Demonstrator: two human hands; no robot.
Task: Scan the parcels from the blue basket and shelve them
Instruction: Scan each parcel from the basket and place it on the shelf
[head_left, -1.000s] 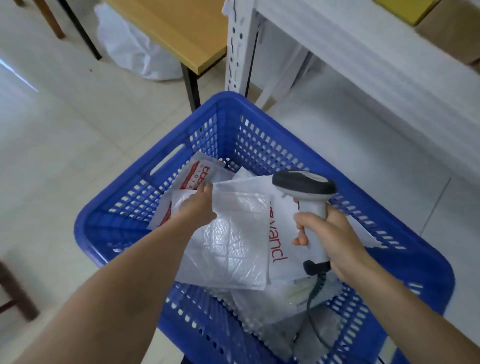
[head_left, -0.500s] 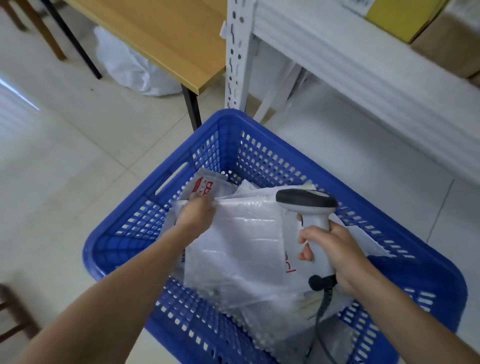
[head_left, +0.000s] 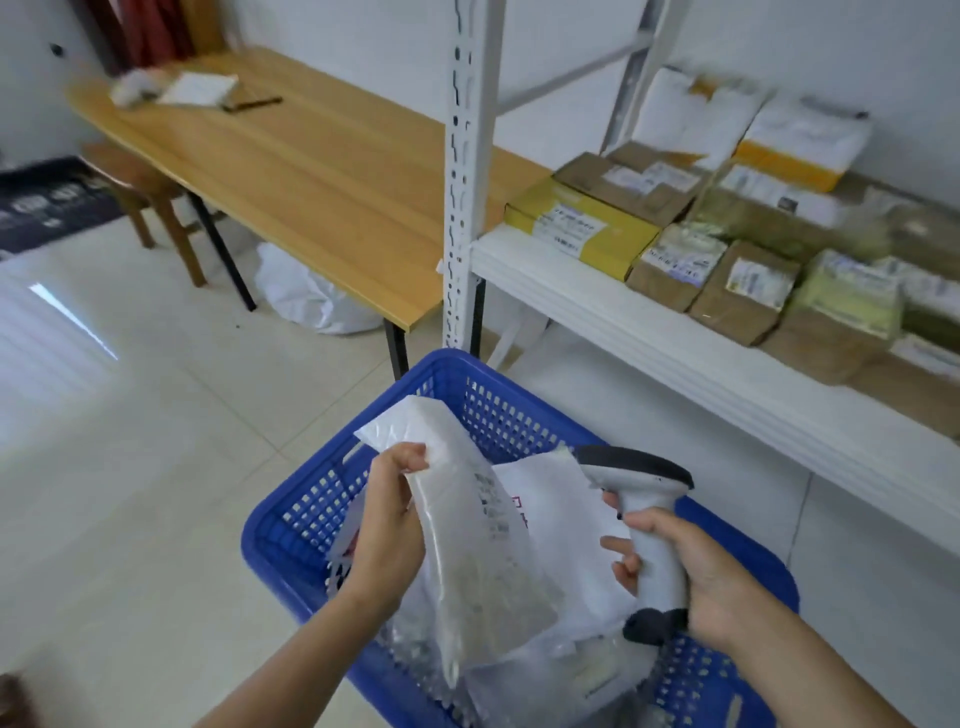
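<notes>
Beside white metal shelving (head_left: 675, 332), above the blue plastic basket (head_left: 498, 410), our left hand (head_left: 387, 530) pinches a translucent bubble-wrap parcel (head_left: 478, 545) while our right hand (head_left: 696, 577) grips the grey-white handheld scanner (head_left: 641, 499); scanning its label seems next.

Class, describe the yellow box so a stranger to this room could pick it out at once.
Find the white shelf right of the wooden table. At its left end, nearest the upright post, lies the yellow box. It is bright yellow; its neighbours are brown parcels.
</notes>
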